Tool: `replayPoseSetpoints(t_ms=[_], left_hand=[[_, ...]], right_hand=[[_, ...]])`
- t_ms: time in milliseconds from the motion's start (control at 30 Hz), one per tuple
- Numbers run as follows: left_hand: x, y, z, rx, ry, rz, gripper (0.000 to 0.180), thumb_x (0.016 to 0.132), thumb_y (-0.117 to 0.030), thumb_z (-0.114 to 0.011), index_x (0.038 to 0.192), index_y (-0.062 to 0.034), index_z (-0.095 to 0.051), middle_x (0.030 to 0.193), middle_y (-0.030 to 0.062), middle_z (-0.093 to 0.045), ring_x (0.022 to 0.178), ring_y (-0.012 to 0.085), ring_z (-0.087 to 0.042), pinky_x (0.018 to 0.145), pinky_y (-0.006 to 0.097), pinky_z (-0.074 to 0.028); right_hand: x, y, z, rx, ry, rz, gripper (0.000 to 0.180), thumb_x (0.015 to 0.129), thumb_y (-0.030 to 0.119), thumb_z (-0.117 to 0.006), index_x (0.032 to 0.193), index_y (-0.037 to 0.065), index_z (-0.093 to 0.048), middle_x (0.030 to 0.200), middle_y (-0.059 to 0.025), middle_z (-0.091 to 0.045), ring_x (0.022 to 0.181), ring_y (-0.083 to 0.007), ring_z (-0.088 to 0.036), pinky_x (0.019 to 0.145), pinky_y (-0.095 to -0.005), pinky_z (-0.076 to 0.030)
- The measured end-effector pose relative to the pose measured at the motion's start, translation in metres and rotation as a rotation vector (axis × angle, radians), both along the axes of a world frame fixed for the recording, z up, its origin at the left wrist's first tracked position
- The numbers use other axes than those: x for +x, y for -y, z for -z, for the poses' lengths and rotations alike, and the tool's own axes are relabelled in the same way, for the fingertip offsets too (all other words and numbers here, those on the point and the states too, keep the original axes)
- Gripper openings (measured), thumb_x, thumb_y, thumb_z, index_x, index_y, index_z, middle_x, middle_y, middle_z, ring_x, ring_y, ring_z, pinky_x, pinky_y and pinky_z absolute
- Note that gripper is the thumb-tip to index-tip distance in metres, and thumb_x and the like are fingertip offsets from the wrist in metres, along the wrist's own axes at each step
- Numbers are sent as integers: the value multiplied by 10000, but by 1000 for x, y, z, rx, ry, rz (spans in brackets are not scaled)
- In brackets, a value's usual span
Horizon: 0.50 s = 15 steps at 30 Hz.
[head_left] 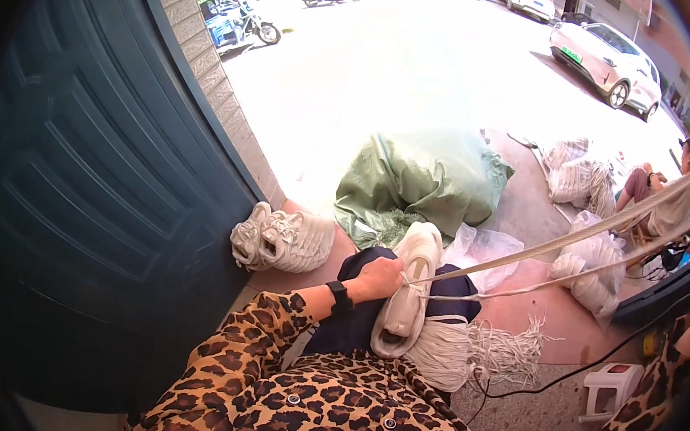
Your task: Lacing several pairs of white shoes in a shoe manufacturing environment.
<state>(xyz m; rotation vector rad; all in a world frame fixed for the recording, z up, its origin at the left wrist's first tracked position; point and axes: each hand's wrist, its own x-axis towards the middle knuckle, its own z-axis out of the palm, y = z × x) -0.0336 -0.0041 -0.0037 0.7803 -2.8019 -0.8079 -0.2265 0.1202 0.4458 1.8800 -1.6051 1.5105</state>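
A white sneaker (pixel 408 293) lies sole-side toward me on my lap, over dark trousers. My left hand (pixel 376 279), with a black watch on the wrist, grips the sneaker at its side where the lace comes out. Two strands of white lace (pixel 570 237) run taut from the shoe up to the right rim of the view. My right arm's leopard-print sleeve (pixel 672 379) rises at the right edge; the right hand itself is hidden beyond the rim. A bundle of loose white laces (pixel 452 349) rests on my lap beside the shoe.
A pair of white sneakers (pixel 282 239) sits by the dark blue door (pixel 79 195). Ahead lie a green sack (pixel 421 181) and clear bags of white laces (pixel 592 271). Another person (pixel 662 200) sits at the right. A small white stool (pixel 611 386) and a black cable (pixel 559 378) are near my right knee.
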Motion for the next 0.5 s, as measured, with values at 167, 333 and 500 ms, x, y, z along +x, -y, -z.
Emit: replayPoseSetpoints(t_ms=[167, 333, 500], left_hand=[[-7, 13, -4, 132, 23, 198, 198, 755, -174, -516, 821, -17, -614, 774, 188, -623, 778, 365, -592, 694, 417, -471], [-21, 31, -2, 287, 172, 286, 211, 737, -179, -542, 821, -28, -663, 747, 161, -636, 723, 269, -611, 675, 340, -466], [-39, 29, -2, 234, 282, 247, 382, 787, -317, -501, 743, 43, -619, 739, 206, -619, 695, 300, -605, 642, 379, -453]], right_hand=[[8, 89, 43, 385, -113, 75, 202, 933, 190, -443, 919, 39, -578, 775, -35, -556, 710, -118, -526, 889, -320, -415], [9, 94, 92, 466, -100, 57, 196, 931, 180, -440, 914, 38, -573, 775, -38, -555, 710, -122, -529, 881, -321, -418], [3, 32, 159, 522, 33, 24, 189, 929, 171, -436, 908, 37, -568, 774, -41, -554, 709, -125, -531, 872, -322, -421]])
